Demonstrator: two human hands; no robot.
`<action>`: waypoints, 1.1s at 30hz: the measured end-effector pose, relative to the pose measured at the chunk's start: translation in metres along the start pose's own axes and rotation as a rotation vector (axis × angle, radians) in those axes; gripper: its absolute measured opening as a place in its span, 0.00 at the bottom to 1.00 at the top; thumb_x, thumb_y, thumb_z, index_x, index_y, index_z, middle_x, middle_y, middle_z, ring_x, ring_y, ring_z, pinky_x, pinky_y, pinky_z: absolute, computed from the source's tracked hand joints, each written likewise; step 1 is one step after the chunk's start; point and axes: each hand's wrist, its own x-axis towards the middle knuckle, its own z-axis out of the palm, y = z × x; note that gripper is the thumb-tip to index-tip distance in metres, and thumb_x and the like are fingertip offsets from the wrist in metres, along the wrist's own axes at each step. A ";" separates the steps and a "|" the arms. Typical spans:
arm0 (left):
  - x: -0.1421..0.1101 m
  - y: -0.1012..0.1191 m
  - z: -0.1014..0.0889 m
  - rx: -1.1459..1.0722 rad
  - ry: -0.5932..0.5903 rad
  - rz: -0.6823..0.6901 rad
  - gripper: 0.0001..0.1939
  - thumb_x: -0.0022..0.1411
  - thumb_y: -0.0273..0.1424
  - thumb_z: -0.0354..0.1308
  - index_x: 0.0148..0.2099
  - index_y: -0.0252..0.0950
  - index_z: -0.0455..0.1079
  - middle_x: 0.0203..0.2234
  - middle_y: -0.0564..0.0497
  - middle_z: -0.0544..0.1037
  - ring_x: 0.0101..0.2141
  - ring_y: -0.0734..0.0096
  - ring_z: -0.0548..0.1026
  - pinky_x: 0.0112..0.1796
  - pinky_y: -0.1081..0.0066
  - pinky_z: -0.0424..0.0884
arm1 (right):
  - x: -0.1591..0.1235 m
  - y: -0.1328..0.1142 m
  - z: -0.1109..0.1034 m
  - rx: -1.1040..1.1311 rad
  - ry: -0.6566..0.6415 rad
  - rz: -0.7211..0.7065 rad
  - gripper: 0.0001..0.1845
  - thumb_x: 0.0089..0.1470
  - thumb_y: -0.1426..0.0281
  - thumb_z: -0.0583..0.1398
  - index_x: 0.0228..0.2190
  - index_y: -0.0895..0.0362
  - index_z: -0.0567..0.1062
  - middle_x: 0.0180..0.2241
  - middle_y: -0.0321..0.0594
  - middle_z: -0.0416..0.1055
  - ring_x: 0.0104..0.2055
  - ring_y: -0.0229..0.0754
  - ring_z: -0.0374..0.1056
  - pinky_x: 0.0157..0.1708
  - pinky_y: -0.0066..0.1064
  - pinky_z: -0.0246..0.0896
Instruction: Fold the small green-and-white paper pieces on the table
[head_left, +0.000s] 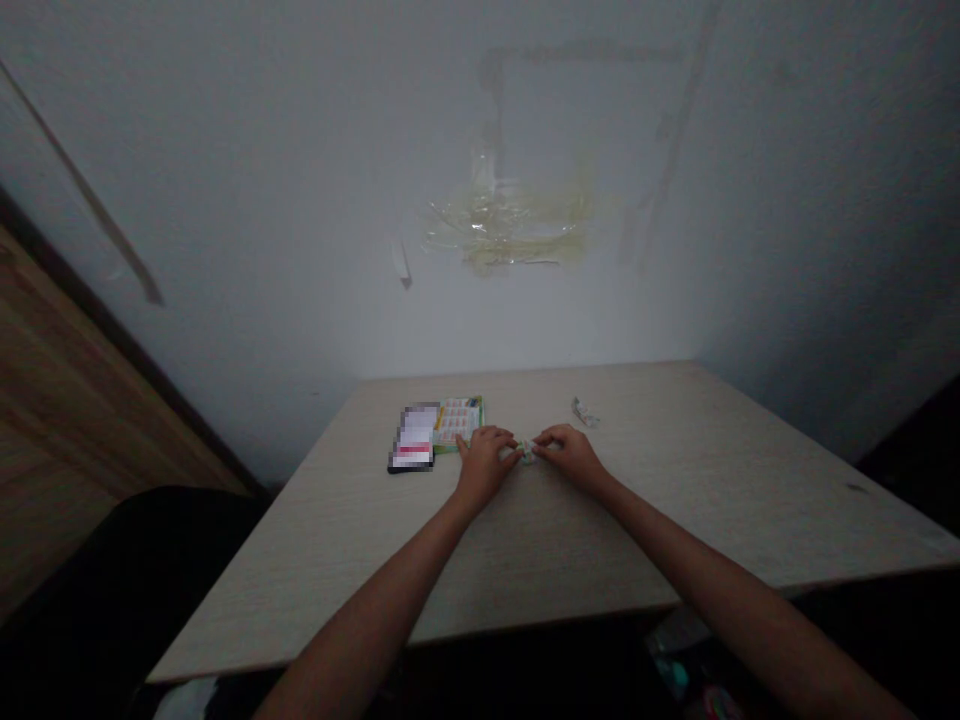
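Observation:
Between my two hands, just above or on the table, is a small white piece with green and reddish marks (526, 452). It looks like printed paper, but its exact kind is too small to tell. My left hand (486, 462) pinches its left side between thumb and fingers. The right side is pinched by my right hand (571, 456) in the same way. Close to my left hand lies a colourful printed card or booklet (456, 418), partly covered by a phone-like object with a blurred screen (415, 437). Beyond my right hand sits a small crumpled whitish scrap (583, 411).
The pale wooden table (315, 560) meets a grey wall (300, 200) at its back edge. Yellowed clear tape (517, 230) sticks to the wall. A dark rounded shape (165, 560) stands left of the table, and indistinct items (679, 670) show below its front edge.

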 end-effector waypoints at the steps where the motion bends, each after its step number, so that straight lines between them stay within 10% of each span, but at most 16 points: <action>1: 0.001 0.000 0.000 -0.017 -0.001 -0.006 0.04 0.62 0.35 0.61 0.37 0.44 0.77 0.49 0.50 0.78 0.55 0.55 0.67 0.59 0.31 0.39 | 0.000 0.000 0.000 0.011 -0.004 -0.004 0.06 0.49 0.65 0.66 0.29 0.54 0.82 0.32 0.42 0.79 0.40 0.47 0.72 0.45 0.38 0.63; 33: 0.000 0.012 -0.008 -0.158 0.045 -0.062 0.06 0.62 0.38 0.60 0.36 0.46 0.78 0.38 0.54 0.82 0.48 0.58 0.74 0.57 0.29 0.29 | 0.000 -0.009 -0.003 0.065 -0.010 -0.132 0.10 0.55 0.62 0.63 0.29 0.54 0.78 0.31 0.40 0.77 0.39 0.44 0.70 0.46 0.37 0.61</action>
